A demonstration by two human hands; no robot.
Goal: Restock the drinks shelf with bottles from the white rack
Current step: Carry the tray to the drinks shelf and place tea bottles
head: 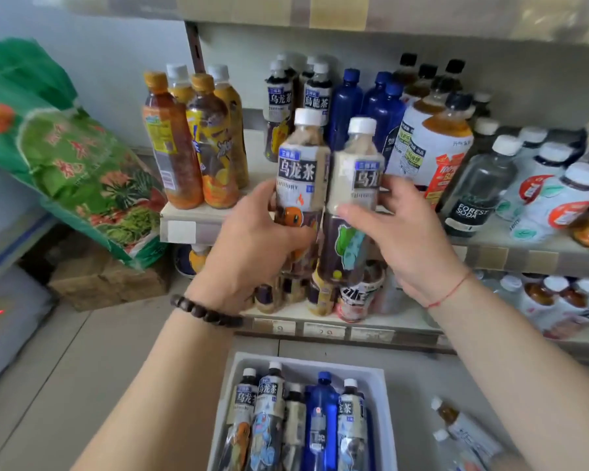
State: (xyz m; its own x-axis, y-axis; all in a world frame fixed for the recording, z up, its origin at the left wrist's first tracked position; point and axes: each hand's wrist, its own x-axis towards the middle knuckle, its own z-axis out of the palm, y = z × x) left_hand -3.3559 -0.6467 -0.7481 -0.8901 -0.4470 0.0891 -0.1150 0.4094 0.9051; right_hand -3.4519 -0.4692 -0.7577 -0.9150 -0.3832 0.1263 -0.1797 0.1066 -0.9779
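left hand (252, 239), right hand (402, 229) each around upright bottle

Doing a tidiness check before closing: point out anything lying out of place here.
Two loose bottles lie on their sides on the floor right of the white rack, outside both rack and shelf. Otherwise nothing looks spilled or damaged; the shelved bottles stand upright.

Soft, even daylight, faint shadows; wide-angle bending at edges, slight blur throughout.
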